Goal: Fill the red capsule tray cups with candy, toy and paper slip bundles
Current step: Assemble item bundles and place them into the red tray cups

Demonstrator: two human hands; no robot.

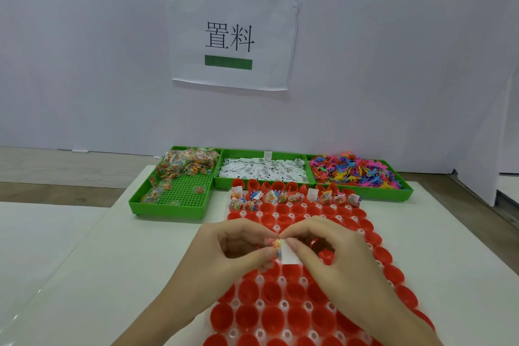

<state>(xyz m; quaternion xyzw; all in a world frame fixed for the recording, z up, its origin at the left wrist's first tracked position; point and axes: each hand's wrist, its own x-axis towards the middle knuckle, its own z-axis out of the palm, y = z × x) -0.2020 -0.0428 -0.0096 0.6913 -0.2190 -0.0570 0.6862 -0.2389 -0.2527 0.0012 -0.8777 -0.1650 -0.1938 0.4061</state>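
Both hands meet over the middle of the tray: the left hand (pixel 238 244) pinches a small clear packet of coloured candy (pixel 276 247) and the right hand (pixel 323 244) pinches a white paper slip (pixel 289 254) pressed against it. The loose bundle could slip apart, judging by the fingertip-only hold, and scatter into the wrong cup of the red plastic capsule tray (pixel 283 314) below. Whether a toy is already in the bundle is hidden by the fingers. Beyond the grip, the far rows hold filled cups (pixel 280 198); farther still, green bins (pixel 179 199) hold supplies.

Left grip (pixel 241 244) and right grip (pixel 317 244) pinch together, fingertips meeting.
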